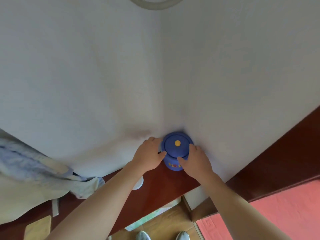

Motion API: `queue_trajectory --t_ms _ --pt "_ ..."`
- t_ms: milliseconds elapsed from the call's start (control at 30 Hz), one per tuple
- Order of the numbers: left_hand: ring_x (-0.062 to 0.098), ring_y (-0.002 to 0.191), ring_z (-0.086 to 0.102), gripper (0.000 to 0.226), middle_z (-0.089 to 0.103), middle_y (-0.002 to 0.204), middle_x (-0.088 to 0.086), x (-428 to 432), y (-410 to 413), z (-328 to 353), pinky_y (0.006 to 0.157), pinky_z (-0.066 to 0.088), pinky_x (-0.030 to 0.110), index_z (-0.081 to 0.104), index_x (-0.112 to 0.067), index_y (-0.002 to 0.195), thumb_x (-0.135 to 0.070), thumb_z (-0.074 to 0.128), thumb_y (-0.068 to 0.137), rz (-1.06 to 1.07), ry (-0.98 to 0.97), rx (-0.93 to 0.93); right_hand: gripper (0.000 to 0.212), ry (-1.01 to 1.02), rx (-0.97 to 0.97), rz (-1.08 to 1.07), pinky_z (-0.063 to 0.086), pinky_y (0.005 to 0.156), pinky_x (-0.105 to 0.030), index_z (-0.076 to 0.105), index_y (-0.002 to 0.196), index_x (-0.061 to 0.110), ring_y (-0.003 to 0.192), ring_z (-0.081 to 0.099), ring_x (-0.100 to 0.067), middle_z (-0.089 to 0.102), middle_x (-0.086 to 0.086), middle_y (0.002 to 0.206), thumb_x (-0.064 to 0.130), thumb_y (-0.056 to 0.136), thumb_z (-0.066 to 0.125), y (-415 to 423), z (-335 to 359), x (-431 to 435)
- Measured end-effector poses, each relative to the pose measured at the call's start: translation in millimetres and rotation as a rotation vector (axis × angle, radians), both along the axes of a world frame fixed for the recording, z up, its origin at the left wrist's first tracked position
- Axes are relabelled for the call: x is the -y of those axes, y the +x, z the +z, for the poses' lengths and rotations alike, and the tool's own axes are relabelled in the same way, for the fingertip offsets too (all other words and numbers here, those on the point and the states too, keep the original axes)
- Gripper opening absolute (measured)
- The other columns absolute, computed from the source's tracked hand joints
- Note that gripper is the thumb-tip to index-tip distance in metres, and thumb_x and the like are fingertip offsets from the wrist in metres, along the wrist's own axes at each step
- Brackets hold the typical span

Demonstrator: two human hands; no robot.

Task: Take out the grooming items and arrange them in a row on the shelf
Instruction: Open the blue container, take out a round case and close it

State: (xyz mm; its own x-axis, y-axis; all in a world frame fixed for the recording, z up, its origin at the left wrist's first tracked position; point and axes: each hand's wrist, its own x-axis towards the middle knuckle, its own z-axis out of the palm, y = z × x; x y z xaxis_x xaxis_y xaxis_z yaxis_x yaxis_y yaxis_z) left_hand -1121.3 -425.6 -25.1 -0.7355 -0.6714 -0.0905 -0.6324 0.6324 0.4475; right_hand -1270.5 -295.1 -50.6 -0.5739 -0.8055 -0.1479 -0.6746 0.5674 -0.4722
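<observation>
A round blue jar (173,163) with a blue lid and a yellow knob (177,143) stands in the wall corner on a dark red-brown shelf (155,191). My left hand (149,156) grips the jar's left side, thumb curled at the lid's rim, with a small dark thing showing by the thumb. My right hand (195,160) grips the lid's right edge, fingers curled over it. A white round object (138,184) lies on the shelf, mostly hidden under my left forearm. The jar's contents are hidden.
A pale blue-and-white cloth (34,174) lies over the shelf's left part. White walls meet behind the jar. A red mat (285,210) covers the surface at the right. Below lie a wooden floor and my shoes (162,235). A tan pad (38,227) sits at lower left.
</observation>
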Motion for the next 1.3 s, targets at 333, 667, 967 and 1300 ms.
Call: queue_trajectory --t_ms 333,667,967,1300 --pt "0.026 0.132 0.042 0.053 0.045 0.144 0.007 -12 57 34 0.108 0.036 0.037 0.039 -0.013 0.145 -0.042 0.045 0.101 -0.006 -0.157 0.054 0.054 0.007 -0.267 0.152 0.033 0.107 -0.031 0.043 0.14 0.013 0.128 0.039 -0.024 0.046 -0.005 0.139 0.047 0.098 0.04 32 48 -8" --pt "0.027 0.124 0.048 0.044 0.053 0.134 0.007 -26 141 55 0.103 0.04 0.039 0.049 -0.009 0.135 -0.035 0.035 0.102 -0.019 -0.276 0.077 0.051 0.042 -0.343 0.088 0.037 0.103 -0.034 0.039 0.142 0.013 0.125 0.041 -0.023 0.047 -0.002 0.137 0.038 0.098 0.033 109 79 -41" --pt "0.028 0.119 0.052 0.039 0.057 0.129 0.008 -61 188 57 0.1 0.043 0.039 0.054 -0.007 0.128 -0.028 0.035 0.101 -0.028 -0.324 0.027 0.042 0.005 -0.414 0.063 0.035 0.103 -0.032 0.046 0.131 0.013 0.12 0.045 -0.022 0.052 -0.001 0.129 0.035 0.099 0.031 157 95 -88" --pt "0.028 0.119 0.053 0.037 0.06 0.126 0.01 -110 211 63 0.101 0.043 0.04 0.057 -0.007 0.124 -0.028 0.036 0.102 0.079 -0.34 0.02 0.032 -0.094 -0.436 0.141 0.034 0.098 -0.029 0.055 0.109 0.014 0.108 0.049 -0.02 0.058 0.001 0.111 0.033 0.098 0.032 156 105 -123"
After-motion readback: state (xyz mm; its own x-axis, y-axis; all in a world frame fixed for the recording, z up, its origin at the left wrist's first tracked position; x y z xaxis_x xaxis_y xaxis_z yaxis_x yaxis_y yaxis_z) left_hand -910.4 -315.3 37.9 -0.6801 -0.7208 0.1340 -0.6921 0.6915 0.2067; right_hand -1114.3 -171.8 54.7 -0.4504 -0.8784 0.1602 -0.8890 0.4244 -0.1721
